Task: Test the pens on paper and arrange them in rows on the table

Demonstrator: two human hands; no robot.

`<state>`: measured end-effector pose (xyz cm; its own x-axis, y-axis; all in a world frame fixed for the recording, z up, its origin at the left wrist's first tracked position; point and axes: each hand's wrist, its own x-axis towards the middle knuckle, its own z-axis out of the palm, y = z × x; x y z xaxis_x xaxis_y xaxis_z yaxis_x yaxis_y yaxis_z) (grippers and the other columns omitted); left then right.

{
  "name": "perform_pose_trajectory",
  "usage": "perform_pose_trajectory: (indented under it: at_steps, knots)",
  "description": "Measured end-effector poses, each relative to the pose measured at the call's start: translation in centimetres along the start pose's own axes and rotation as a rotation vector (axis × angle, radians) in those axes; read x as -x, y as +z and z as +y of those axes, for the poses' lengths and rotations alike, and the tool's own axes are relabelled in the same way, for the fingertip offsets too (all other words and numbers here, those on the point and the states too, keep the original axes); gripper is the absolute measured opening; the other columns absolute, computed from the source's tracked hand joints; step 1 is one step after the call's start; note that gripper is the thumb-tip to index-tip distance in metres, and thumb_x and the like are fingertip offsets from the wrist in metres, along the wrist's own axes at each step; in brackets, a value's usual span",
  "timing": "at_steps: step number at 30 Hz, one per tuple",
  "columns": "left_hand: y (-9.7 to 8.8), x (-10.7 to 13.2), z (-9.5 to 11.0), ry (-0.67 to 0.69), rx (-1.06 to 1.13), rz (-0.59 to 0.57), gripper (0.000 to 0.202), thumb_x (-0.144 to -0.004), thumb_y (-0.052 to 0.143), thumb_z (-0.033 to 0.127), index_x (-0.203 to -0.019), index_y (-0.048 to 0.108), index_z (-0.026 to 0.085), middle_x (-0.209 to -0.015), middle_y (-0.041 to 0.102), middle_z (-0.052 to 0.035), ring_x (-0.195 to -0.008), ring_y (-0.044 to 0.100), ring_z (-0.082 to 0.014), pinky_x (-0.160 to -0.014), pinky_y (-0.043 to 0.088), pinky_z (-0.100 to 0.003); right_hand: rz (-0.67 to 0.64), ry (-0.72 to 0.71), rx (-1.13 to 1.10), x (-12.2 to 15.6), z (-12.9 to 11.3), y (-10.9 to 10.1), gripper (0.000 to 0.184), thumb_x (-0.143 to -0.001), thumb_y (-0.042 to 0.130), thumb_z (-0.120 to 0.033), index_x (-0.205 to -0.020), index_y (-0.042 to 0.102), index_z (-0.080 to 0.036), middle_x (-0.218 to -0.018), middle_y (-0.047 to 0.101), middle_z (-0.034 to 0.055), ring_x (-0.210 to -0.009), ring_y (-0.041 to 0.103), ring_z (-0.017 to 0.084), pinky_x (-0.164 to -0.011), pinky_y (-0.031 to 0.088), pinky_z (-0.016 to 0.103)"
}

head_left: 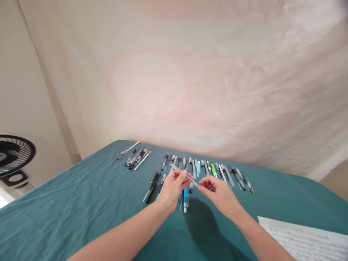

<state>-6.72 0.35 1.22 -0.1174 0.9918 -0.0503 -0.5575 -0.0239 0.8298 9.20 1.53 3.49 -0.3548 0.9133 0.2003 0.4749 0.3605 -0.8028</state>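
Note:
A slim, translucent whitish pen (pixel 191 180) is held in the air over the table, slanting down to the right. My left hand (pixel 172 188) pinches it around its middle between thumb and fingers. At its lower right end, my right hand (pixel 219 195) has thumb and forefinger closed on the tip. Below my left hand lies a blue pen (pixel 185 199), partly hidden by it. Several dark pens (pixel 153 187) lie just left of that hand. Behind both hands, a row of mostly black, grey and clear pens runs across the cloth, with a bright green pen (pixel 214 170) among them.
A green cloth (pixel 89 203) covers the table. A loose pile of pens (pixel 138 158) sits at the back left. Handwritten paper (pixel 310 237) lies at the front right. A black fan (pixel 15 156) stands beyond the left edge, and a pale fabric backdrop (pixel 206 79) hangs behind.

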Motion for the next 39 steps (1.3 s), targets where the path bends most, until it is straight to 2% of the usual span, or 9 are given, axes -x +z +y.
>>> perform_pose_trajectory:
  at_steps: [5,8,12,15,19,21,25,33,39]
  knots:
    - [0.0,0.0,0.0,-0.005,-0.02,0.013,0.023,-0.072,0.06,0.032,-0.078,0.046,0.014,-0.081,0.064,-0.0079,-0.078,0.062,-0.0146,-0.076,0.048,-0.029,-0.054,-0.024,0.124,0.2,-0.2,-0.4,0.011,-0.07,0.053,-0.024,-0.075,0.058,-0.017,-0.067,0.061,0.0006,-0.06,0.054,0.012,-0.056,0.04,0.022]
    - [-0.3,-0.6,0.4,0.024,-0.02,0.047,0.023,-0.072,0.06,0.033,-0.078,0.047,0.014,-0.081,0.064,-0.0076,-0.077,0.062,-0.0138,-0.075,0.049,-0.029,-0.106,-0.054,0.269,0.7,-0.4,-1.1,0.015,-0.07,0.049,-0.018,-0.08,0.06,-0.017,-0.069,0.061,0.001,-0.06,0.054,0.012,-0.056,0.039,0.021]
    - [-1.7,-2.3,1.7,0.146,-0.017,0.127,0.023,-0.072,0.059,0.034,-0.078,0.049,0.014,-0.079,0.063,-0.0063,-0.074,0.061,-0.0123,-0.076,0.048,-0.029,-0.28,-0.037,0.441,1.3,0.2,-2.5,0.018,-0.063,0.047,-0.009,-0.07,0.061,-0.017,-0.066,0.061,0.0017,-0.06,0.054,0.012,-0.054,0.036,0.02]
    - [-2.9,-3.7,2.8,0.23,0.008,0.224,0.023,-0.072,0.059,0.035,-0.079,0.05,0.014,-0.079,0.063,-0.0053,-0.074,0.061,-0.0122,-0.075,0.048,-0.029,-0.415,0.088,0.459,1.4,1.3,-2.7,0.017,-0.059,0.047,-0.006,-0.066,0.059,-0.015,-0.062,0.06,0.0021,-0.054,0.055,0.011,-0.048,0.035,0.018]
    - [-3.5,-4.4,3.6,0.254,0.041,0.263,0.023,-0.071,0.06,0.034,-0.078,0.05,0.015,-0.078,0.063,-0.0052,-0.073,0.061,-0.0118,-0.074,0.049,-0.029,-0.505,0.328,0.293,1.1,2.6,-1.7,0.029,-0.06,0.047,-0.006,-0.088,0.05,-0.014,-0.056,0.058,-0.0013,-0.04,0.052,0.009,-0.039,0.034,0.015]
    - [-3.4,-4.3,3.5,0.239,0.028,0.243,0.024,-0.071,0.06,0.035,-0.078,0.05,0.014,-0.078,0.063,-0.0057,-0.073,0.061,-0.0118,-0.072,0.049,-0.028,-0.509,0.383,0.214,0.9,2.9,-1.0,0.034,-0.062,0.047,-0.006,-0.095,0.044,-0.014,-0.054,0.057,-0.0034,-0.038,0.051,0.008,-0.037,0.035,0.015]
    - [-3.0,-3.7,2.9,0.197,-0.01,0.198,0.025,-0.07,0.06,0.036,-0.077,0.051,0.014,-0.079,0.062,-0.0061,-0.073,0.06,-0.0122,-0.07,0.049,-0.027,-0.491,0.406,0.126,0.9,2.9,0.2,0.034,-0.063,0.046,-0.007,-0.095,0.039,-0.015,-0.051,0.054,-0.0055,-0.036,0.05,0.009,-0.035,0.038,0.016]
    - [-2.1,-2.9,2.6,0.146,-0.044,0.132,0.025,-0.071,0.06,0.036,-0.078,0.05,0.014,-0.078,0.062,-0.0056,-0.073,0.06,-0.0121,-0.069,0.049,-0.027,-0.425,0.358,-0.021,1.2,2.2,2.1,0.028,-0.065,0.046,-0.011,-0.09,0.037,-0.017,-0.051,0.054,-0.0053,-0.038,0.053,0.009,-0.034,0.042,0.016]
    - [-1.9,-2.7,2.3,0.121,-0.056,0.095,0.026,-0.071,0.06,0.037,-0.079,0.051,0.014,-0.08,0.063,-0.006,-0.073,0.06,-0.012,-0.069,0.049,-0.026,-0.414,0.382,-0.057,1.4,1.9,3.0,0.024,-0.068,0.048,-0.015,-0.089,0.038,-0.017,-0.053,0.054,-0.0045,-0.039,0.054,0.009,-0.035,0.043,0.016]
